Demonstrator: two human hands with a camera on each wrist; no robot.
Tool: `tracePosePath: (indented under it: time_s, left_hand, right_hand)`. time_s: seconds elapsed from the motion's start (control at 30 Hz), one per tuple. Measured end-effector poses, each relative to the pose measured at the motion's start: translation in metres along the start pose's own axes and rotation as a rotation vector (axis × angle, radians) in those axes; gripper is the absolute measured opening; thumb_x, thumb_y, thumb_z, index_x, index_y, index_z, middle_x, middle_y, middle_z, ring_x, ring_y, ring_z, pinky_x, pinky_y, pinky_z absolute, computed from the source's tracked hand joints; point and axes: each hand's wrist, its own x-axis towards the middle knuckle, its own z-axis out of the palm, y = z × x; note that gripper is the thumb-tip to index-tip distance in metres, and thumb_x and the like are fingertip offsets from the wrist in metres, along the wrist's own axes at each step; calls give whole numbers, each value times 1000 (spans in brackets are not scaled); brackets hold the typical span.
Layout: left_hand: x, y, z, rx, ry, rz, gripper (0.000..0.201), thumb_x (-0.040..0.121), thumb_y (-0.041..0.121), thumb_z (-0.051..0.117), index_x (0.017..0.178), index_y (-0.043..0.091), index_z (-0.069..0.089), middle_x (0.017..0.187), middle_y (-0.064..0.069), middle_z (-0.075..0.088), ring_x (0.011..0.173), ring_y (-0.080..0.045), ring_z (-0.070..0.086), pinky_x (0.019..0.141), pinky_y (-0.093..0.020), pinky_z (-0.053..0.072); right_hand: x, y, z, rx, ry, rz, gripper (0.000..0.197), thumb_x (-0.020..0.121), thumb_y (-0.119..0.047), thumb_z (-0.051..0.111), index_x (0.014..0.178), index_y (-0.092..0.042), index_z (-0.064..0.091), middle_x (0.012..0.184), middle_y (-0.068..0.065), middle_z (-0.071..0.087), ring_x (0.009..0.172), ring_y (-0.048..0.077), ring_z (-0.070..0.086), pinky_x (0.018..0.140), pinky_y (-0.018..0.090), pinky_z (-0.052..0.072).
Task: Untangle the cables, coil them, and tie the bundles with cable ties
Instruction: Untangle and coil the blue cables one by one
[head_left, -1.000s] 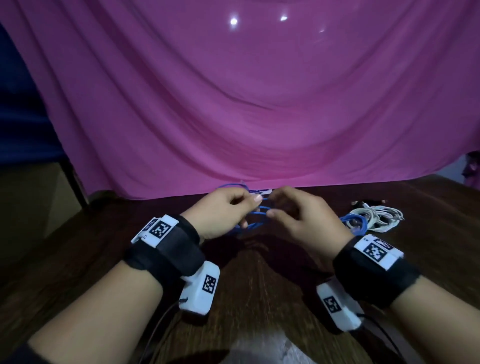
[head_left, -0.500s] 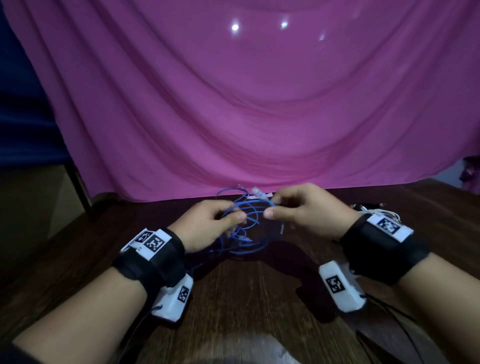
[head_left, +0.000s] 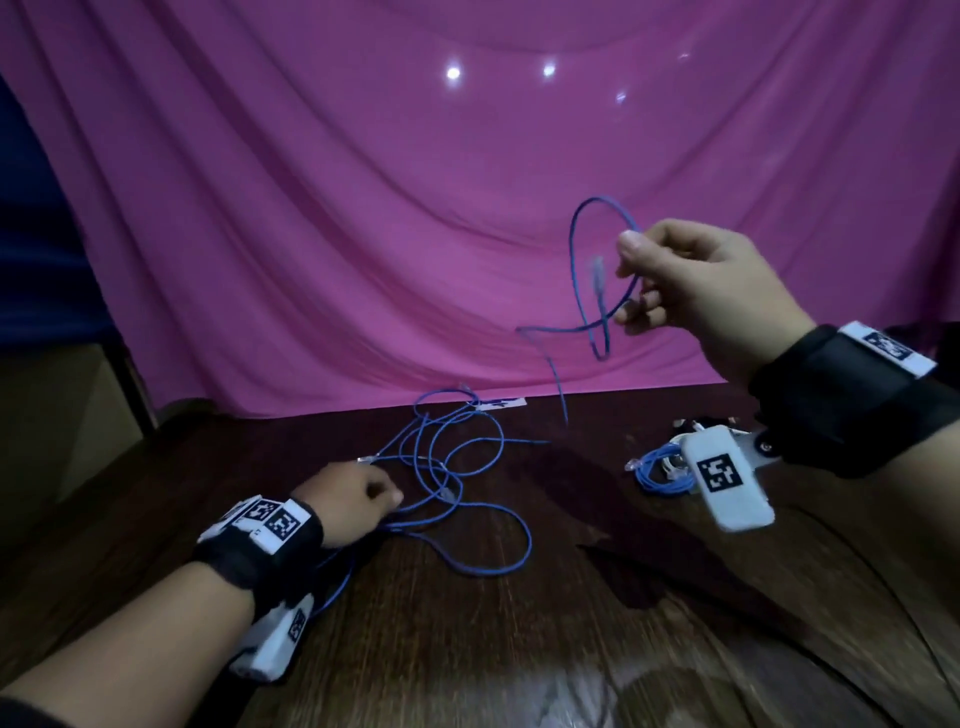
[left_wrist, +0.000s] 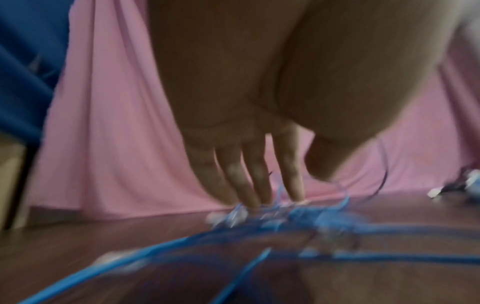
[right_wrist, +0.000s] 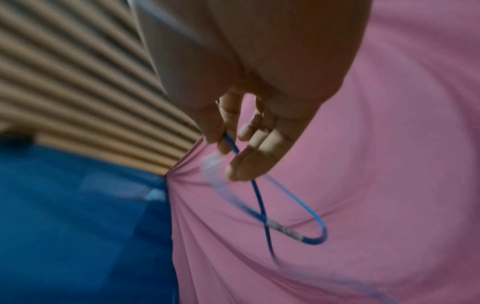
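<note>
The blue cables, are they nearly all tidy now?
Not yet. One coiled blue bundle already lies on the wooden table to the right, by some white cables; I cannot see a tie on it. Right now the right hand lifts one blue cable end out of the blue tangle while the left hand holds that down. Untangling, coiling and tying remain.
</note>
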Motion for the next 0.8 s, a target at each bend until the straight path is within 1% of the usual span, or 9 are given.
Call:
tracePosePath:
  time_s: [0.07, 0.13, 0.23, 0.3, 0.37, 0.47, 0.6, 0.7, 0.8]
  left_hand:
    - [6, 26, -8, -199, 220, 119, 22, 94, 39, 67, 111, 28, 73, 111, 10, 72, 109, -12, 66, 96, -25, 48]
    - [13, 57, -20, -385, 392, 224, 46, 91, 39, 70, 133, 21, 61, 131, 7, 61, 123, -8, 57, 106, -19, 39]
    - [23, 100, -37, -522, 498, 335, 81, 86, 33, 78, 151, 14, 34, 142, 8, 46, 132, 3, 41, 110, -8, 24]
    - [24, 123, -43, -795, 478, 369, 73, 86, 18, 80, 145, 11, 38, 128, 13, 56, 115, 15, 52, 101, -8, 38]
    - [26, 137, -45, -976, 500, 315, 39, 91, 13, 74, 125, 8, 54, 113, 3, 64, 108, 1, 60, 97, -15, 46]
    - [22, 143, -38, -1144, 207, 172, 15, 102, 29, 57, 108, 17, 63, 110, -1, 69, 103, -16, 61, 93, -36, 47]
    - [-2, 152, 2, -976, -433, 213, 41, 109, 46, 27, 123, 25, 58, 121, -4, 73, 104, -8, 70, 83, -27, 43]
    - [-13, 146, 32, -860, -359, 359, 15, 110, 21, 38, 108, 10, 48, 99, -29, 71, 62, 0, 61, 67, -20, 44]
    - [-15, 137, 22, -944, -188, 303, 12, 107, 13, 45, 99, 10, 52, 74, -5, 58, 56, -12, 51, 68, -36, 47]
  right_hand:
    - [-3, -8, 11, -15, -101, 22, 22, 102, -23, 61, 87, -7, 61, 74, 3, 63, 56, 19, 65, 58, 35, 60]
    - [-8, -16, 24, 5, -184, 44, 21, 103, -23, 58, 88, -8, 59, 89, 11, 71, 61, 22, 67, 63, 37, 61]
    - [-13, -34, 39, 81, -260, 59, 24, 104, -28, 56, 87, -12, 58, 89, 17, 73, 66, 27, 69, 66, 38, 61]
    - [-13, -51, 42, 166, -268, 52, 25, 104, -32, 55, 86, -15, 58, 85, 15, 72, 67, 27, 71, 66, 37, 61]
    - [-12, -69, 39, 223, -275, 29, 25, 105, -33, 54, 87, -16, 58, 83, 13, 72, 67, 27, 72, 66, 36, 61]
    - [-9, -87, 32, 251, -281, -16, 25, 105, -32, 54, 87, -15, 58, 86, 13, 73, 73, 28, 74, 69, 37, 62]
    - [3, -92, 22, 211, -160, -59, 24, 107, -29, 52, 89, -14, 57, 89, 14, 72, 80, 30, 74, 77, 40, 63]
    - [12, -84, 9, 159, -46, -84, 21, 107, -25, 53, 90, -13, 57, 92, 16, 70, 79, 28, 74, 83, 44, 61]
    - [12, -60, 5, -178, 16, -98, 20, 106, -15, 50, 92, -7, 60, 88, 19, 68, 72, 28, 71, 82, 50, 60]
